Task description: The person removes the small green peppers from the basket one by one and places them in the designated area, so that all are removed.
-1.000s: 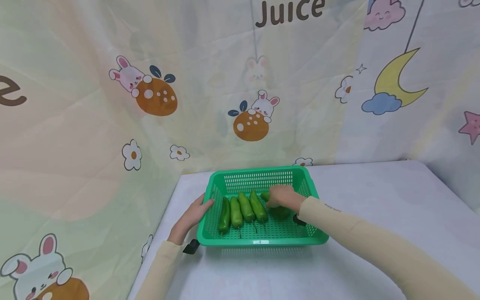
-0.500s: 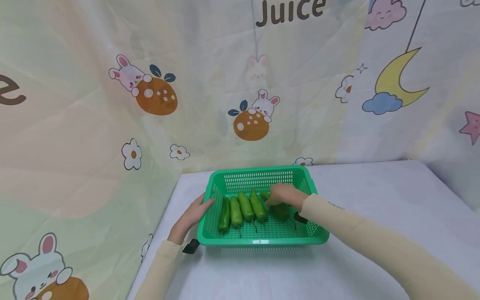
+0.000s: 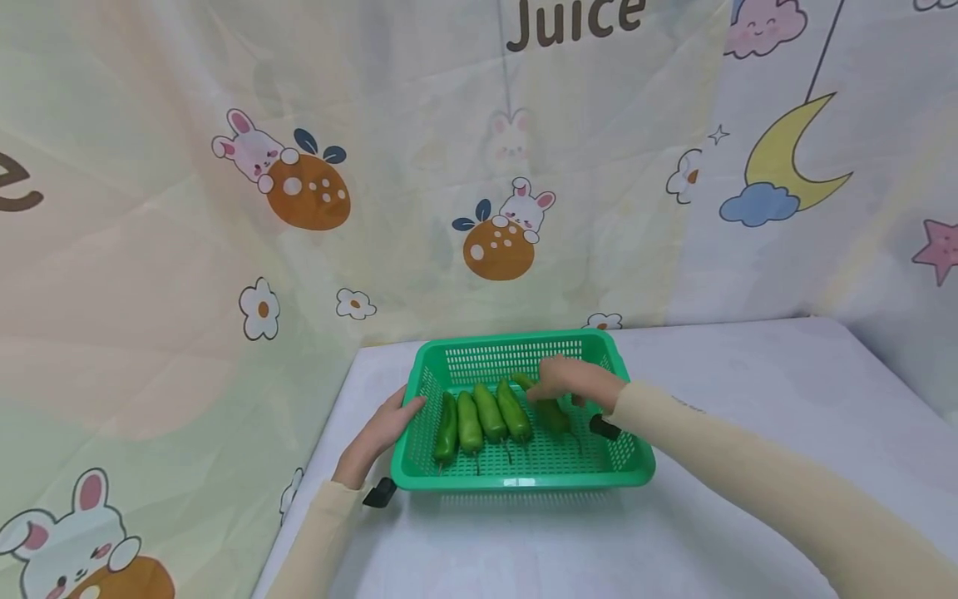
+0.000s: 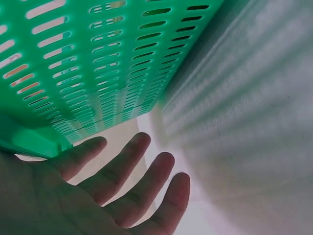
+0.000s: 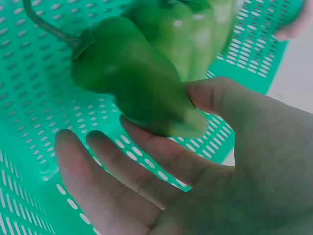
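Note:
A green plastic basket (image 3: 524,482) with slotted walls stands on the table. Several long green peppers (image 3: 490,413) lie side by side in its left half, stems toward the front. My right hand (image 3: 572,381) reaches inside; thumb and index finger pinch the narrow end of another green pepper (image 3: 552,416), whose stem points frontward. In the right wrist view, that green pepper (image 5: 132,73) shows whole, the other fingers apart from it. My left hand (image 3: 385,424) is at the basket's left rim, thumb over it. Left wrist view: its fingers (image 4: 120,166) are spread, nearly straight, outside the wall.
A white cloth covers the table (image 3: 748,399), reaching well to the right of the basket. A printed fabric backdrop (image 3: 404,208) with cartoon rabbits rises behind and to the left. Dark wrist devices (image 3: 380,492) sit by both cuffs.
My right hand has moved slightly up and right, and the pepper it pinches has shifted back a little, showing more of itself. The left hand and basket stay in place.

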`<state>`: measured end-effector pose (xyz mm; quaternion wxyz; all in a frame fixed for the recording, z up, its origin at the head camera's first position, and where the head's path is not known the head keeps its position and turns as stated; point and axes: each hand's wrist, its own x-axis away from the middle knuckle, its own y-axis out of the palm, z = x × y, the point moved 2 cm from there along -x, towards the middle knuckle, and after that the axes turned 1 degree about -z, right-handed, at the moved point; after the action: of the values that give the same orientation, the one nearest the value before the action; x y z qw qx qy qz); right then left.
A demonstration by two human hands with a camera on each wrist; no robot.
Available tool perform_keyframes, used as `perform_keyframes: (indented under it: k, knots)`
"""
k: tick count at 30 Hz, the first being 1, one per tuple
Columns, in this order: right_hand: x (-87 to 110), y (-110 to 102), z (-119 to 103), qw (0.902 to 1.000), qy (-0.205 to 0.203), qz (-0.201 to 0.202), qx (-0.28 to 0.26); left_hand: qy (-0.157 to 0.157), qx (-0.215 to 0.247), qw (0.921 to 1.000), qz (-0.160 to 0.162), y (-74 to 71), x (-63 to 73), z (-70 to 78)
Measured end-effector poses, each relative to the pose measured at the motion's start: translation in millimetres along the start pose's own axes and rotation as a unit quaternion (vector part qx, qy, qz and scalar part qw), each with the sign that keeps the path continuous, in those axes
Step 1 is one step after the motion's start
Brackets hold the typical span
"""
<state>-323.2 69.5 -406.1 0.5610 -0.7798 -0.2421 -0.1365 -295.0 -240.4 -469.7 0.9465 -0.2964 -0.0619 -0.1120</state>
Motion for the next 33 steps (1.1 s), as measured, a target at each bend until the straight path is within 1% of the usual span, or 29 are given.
perform_keyframes:
  k: [4, 8, 11, 17, 20, 24, 31, 33]
  knots:
    - [5.0, -13, 2, 0.9994, -0.026, -0.005, -0.023, 0.006, 0.004, 1.0, 0.0, 1.0, -2.3, 1.2]
    - [11.9, -24, 7, 0.9961, -0.055, -0.023, -0.066, 0.011, 0.005, 0.9999, 0.001, 2.1, -3.6, 2.2]
    - [16.3, -29, 11, 0.9928, -0.062, -0.035, -0.096, 0.015, 0.007, 0.9999, 0.001, 2.7, -4.0, 3.6]
    - [19.0, -31, 18, 0.9871, -0.065, -0.052, -0.137, 0.008, -0.002, 0.9999, 0.006, 1.8, -2.4, 4.4]
    - [20.1, -32, 20, 0.985, -0.07, -0.057, -0.147, 0.004, -0.001, 0.9999, 0.009, 1.8, -0.9, 2.2]
    - [23.9, -34, 20, 0.9844, -0.079, -0.058, -0.146, 0.004, 0.008, 0.9999, 0.009, 2.8, 1.4, -0.4]
    - [30.1, -36, 23, 0.9833, -0.092, -0.058, -0.146, 0.015, 0.03, 0.9994, 0.013, 2.6, 1.5, -2.0]
    - [30.8, -37, 26, 0.9831, -0.091, -0.058, -0.148, 0.012, 0.035, 0.9992, 0.013, 2.8, 1.5, -2.0]
